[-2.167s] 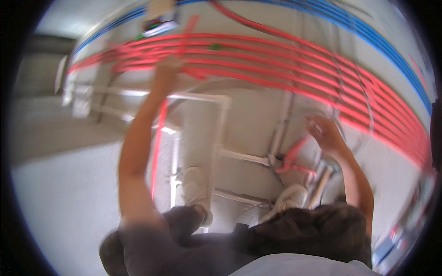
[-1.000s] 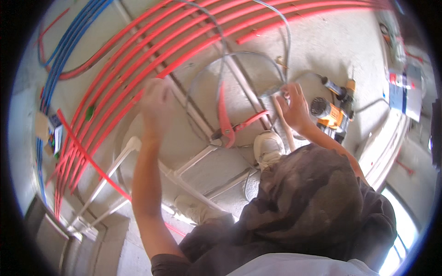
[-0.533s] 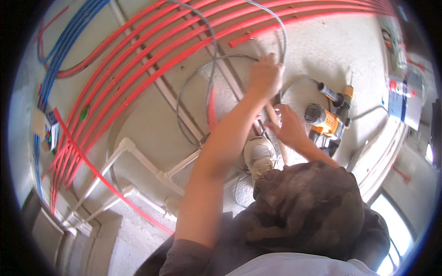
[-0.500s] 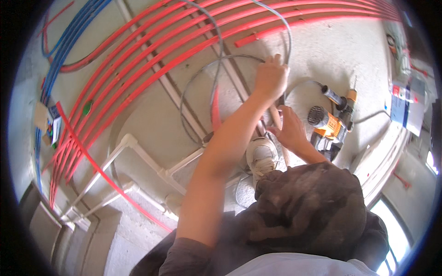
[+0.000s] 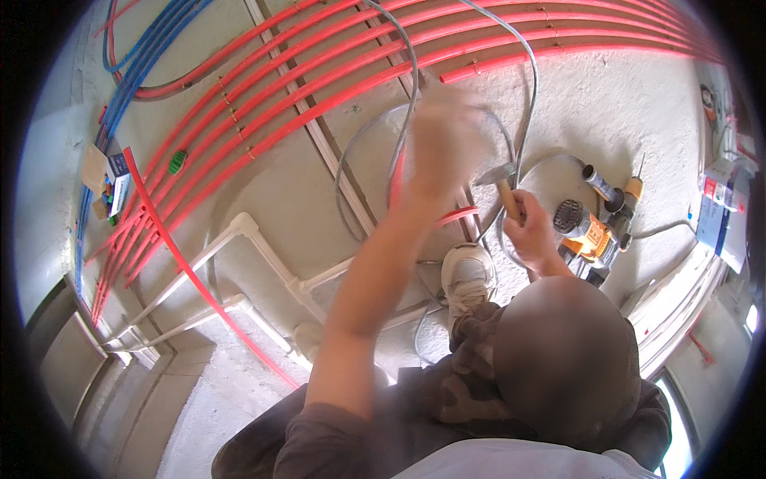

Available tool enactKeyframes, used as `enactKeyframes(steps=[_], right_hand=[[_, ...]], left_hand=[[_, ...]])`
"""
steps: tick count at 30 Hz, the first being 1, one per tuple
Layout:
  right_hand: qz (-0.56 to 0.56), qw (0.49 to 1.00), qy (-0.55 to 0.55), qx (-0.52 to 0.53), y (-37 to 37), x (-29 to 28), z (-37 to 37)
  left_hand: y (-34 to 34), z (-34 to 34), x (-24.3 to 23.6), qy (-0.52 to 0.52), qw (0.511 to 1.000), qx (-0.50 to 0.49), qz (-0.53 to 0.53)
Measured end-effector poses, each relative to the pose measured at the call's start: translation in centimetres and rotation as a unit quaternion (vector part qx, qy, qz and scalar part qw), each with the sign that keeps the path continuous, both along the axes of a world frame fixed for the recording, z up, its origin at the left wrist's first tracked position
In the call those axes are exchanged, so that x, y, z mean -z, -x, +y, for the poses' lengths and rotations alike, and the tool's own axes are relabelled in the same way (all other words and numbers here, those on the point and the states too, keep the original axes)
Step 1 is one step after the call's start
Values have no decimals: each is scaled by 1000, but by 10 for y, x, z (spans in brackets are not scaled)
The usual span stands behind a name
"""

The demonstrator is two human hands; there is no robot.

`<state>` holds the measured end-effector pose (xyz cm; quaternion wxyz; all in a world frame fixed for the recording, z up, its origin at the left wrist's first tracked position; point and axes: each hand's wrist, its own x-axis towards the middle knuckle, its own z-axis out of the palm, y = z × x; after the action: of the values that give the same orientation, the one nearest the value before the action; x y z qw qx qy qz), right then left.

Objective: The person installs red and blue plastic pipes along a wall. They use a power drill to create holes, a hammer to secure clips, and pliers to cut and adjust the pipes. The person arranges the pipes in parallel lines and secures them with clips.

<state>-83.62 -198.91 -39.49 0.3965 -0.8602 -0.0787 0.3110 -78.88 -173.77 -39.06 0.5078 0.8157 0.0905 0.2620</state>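
Note:
My right hand (image 5: 533, 229) is closed round the wooden handle of a hammer (image 5: 507, 199), whose grey head points up and to the left, above the floor. My left hand (image 5: 447, 144), smeared by motion, is reaching forward to the left of the hammer head; its fingers cannot be made out. Just below it, a short red pipe piece (image 5: 459, 215) lies near the toe of my shoe (image 5: 467, 275). A loose grey cable (image 5: 530, 88) loops over the floor around both hands.
An orange and black rotary hammer drill (image 5: 592, 235) stands to the right. Parallel red pipes (image 5: 351, 104) cross the far floor, with blue pipes (image 5: 144, 72) at far left. White pipes (image 5: 275, 263) lie left of my shoe, near a leaning red pipe (image 5: 187, 267).
My right hand, earlier loose beside the wooden handle, now grips the hammer with its head raised. My left hand has swung left into a blur. The view has shifted slightly.

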Motion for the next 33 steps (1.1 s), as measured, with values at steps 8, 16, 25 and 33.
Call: enactKeyframes(steps=[8, 16, 25, 33], right_hand=[[162, 967, -199, 0, -34, -56, 69], [86, 987, -131, -20, -37, -29, 100], [43, 994, -94, -35, -41, -19, 105], [5, 987, -145, -72, -45, -14, 116]], left_hand=[[59, 134, 21, 161, 935, -241, 205], [58, 110, 52, 149, 925, -261, 232], [60, 107, 54, 12, 943, -231, 239], [62, 105, 61, 44, 948, -231, 213]])
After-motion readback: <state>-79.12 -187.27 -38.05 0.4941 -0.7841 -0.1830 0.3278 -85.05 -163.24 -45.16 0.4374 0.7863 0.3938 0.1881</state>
